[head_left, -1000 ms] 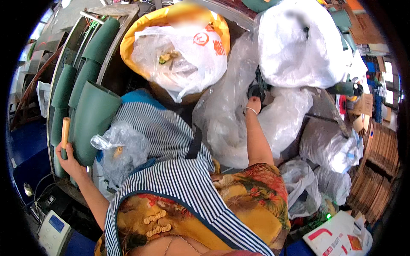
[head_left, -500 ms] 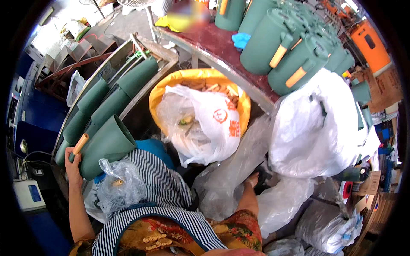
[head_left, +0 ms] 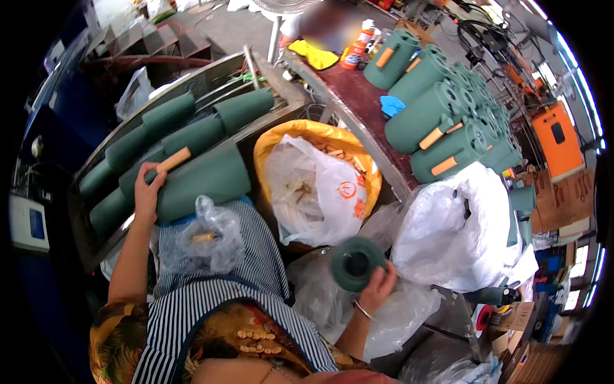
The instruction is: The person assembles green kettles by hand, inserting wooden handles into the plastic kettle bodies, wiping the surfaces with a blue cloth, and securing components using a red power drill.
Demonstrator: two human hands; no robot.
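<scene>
My left hand (head_left: 148, 192) is closed on the light wooden handle (head_left: 174, 160) of a green can body (head_left: 208, 182), which lies tilted across my lap with its wide end to the right. My right hand (head_left: 377, 288) grips the edge of a round green can lid (head_left: 355, 264) with a dark hole in its middle, held over clear plastic bags. A knotted clear bag (head_left: 208, 246) rests on my striped apron (head_left: 256, 246), and something pale shows inside it.
Green can bodies (head_left: 198, 134) lie in a metal-edged trough on the left. A yellow-rimmed sack (head_left: 272, 131) of wooden handles is in front, partly covered by a white plastic bag (head_left: 313, 192). Handled green cans (head_left: 416, 118) crowd the red-brown table (head_left: 348, 89). An open white sack (head_left: 441, 243) stands right.
My right hand has come up from among the plastic bags with the green lid. The can body in my left hand has turned more level. The view has shifted to the right.
</scene>
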